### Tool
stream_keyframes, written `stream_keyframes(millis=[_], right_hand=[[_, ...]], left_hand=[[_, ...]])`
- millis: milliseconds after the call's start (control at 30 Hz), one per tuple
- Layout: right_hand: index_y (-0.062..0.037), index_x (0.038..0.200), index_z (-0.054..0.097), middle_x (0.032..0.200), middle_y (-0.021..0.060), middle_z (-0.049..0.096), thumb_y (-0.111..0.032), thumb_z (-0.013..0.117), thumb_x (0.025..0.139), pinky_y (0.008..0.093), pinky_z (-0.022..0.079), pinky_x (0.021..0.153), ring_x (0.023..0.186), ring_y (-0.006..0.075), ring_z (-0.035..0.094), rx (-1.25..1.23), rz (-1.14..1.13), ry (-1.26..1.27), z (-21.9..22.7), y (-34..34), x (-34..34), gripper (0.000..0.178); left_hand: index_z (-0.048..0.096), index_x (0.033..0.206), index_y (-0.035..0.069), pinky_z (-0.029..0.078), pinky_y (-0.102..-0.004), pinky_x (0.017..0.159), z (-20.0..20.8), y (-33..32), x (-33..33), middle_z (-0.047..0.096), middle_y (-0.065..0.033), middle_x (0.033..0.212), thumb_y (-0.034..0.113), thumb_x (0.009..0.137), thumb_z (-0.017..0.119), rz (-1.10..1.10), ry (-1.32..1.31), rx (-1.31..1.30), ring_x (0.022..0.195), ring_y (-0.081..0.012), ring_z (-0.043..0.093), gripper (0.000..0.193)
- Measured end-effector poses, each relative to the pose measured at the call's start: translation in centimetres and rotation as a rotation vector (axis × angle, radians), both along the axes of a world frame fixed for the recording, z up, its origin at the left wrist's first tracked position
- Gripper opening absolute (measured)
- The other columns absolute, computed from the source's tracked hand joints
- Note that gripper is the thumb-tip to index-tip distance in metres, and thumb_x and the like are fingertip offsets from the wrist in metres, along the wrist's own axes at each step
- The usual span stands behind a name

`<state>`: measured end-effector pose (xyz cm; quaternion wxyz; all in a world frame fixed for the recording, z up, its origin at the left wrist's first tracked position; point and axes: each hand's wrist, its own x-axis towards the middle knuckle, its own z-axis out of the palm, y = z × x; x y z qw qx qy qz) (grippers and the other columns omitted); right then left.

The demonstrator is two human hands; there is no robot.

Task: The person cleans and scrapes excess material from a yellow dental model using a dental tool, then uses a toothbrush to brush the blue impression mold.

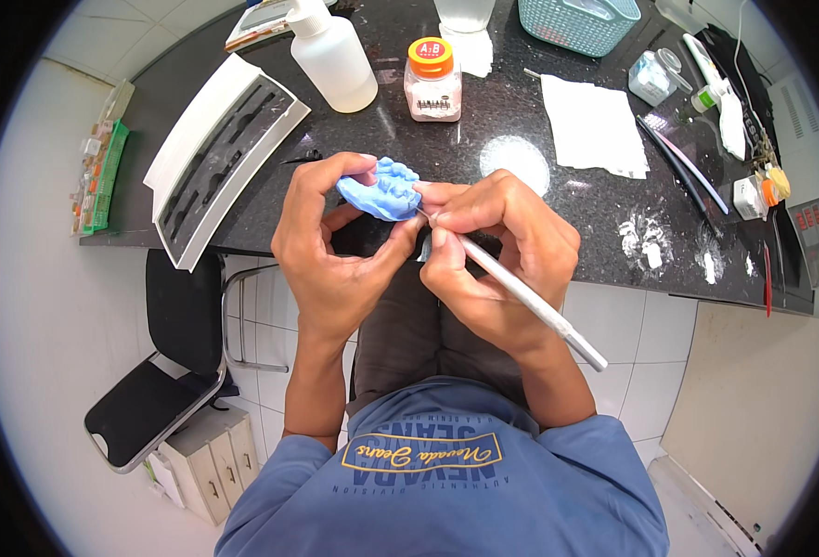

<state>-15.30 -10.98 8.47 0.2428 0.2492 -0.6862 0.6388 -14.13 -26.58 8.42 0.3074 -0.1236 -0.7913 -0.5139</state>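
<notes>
My left hand (pixel 330 255) is closed around the edge of a blue dental cast (pixel 381 192), thumb and fingers on either side of it. The row of teeth along its top shows. It is held up just over the table's near edge, above my lap. In my right hand (pixel 516 246) a silver pen-shaped carving tool (pixel 532 299) is gripped like a pencil. Its thin tip meets the cast's lower right edge, and its handle slants down to the right. My right fingertips are close beside the cast, partly hiding the tip.
A jar with an orange lid (pixel 433 82), a white bottle (pixel 333 60) and a white paper sheet (pixel 595 125) stand or lie on the dark speckled table (pixel 381 130). At left is a white case (pixel 228 158); white powder (pixel 646 239) is scattered at right.
</notes>
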Motion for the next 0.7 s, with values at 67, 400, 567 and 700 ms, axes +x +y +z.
stream_keyframes(millis=[67, 400, 567, 700], right_hand=[[-0.0001, 0.080, 0.063, 0.075, 0.0125, 0.065, 0.003, 0.074, 0.068, 0.0325, 0.060, 0.064, 0.083, 0.0281, 0.077, -0.020, -0.023, 0.019, -0.1, -0.1, -0.1, 0.016], [-0.0014, 0.081, 0.065, 0.080, 0.0137, 0.069, 0.003, 0.076, 0.069, 0.0321, 0.059, 0.064, 0.083, 0.0273, 0.076, 0.062, 0.021, 0.055, 0.9, 0.6, -0.4, 0.018], [-0.0019, 0.082, 0.067, 0.081, 0.0136, 0.070, 0.002, 0.077, 0.068, 0.0318, 0.058, 0.065, 0.082, 0.0278, 0.076, 0.066, 0.038, 0.101, 0.7, 0.5, -0.6, 0.018], [0.0018, 0.083, 0.066, 0.079, 0.0147, 0.069, 0.008, 0.074, 0.070, 0.0346, 0.060, 0.071, 0.083, 0.0288, 0.076, 0.046, 0.074, 0.034, 0.9, 0.5, -0.2, 0.017]], left_hand=[[0.063, 0.117, 0.001, 0.064, -0.0311, 0.081, 0.1, 0.0, 0.0, 0.061, -0.0100, 0.107, -0.005, 0.067, 0.085, -0.004, -0.005, 0.009, 0.099, -0.0183, 0.067, 0.055], [0.060, 0.121, 0.000, 0.063, -0.0310, 0.084, 0.4, -0.6, 0.2, 0.061, -0.0091, 0.112, -0.006, 0.069, 0.082, -0.065, -0.118, 0.113, 0.106, -0.0175, 0.066, 0.058], [0.059, 0.122, 0.000, 0.063, -0.0310, 0.086, 0.8, -1.0, 0.1, 0.060, -0.0090, 0.114, -0.006, 0.069, 0.082, -0.137, -0.178, 0.198, 0.111, -0.0180, 0.064, 0.059], [0.059, 0.124, 0.000, 0.063, -0.0309, 0.085, 1.1, -1.3, 0.1, 0.061, -0.0097, 0.112, -0.004, 0.069, 0.082, -0.188, -0.226, 0.196, 0.108, -0.0172, 0.064, 0.060]])
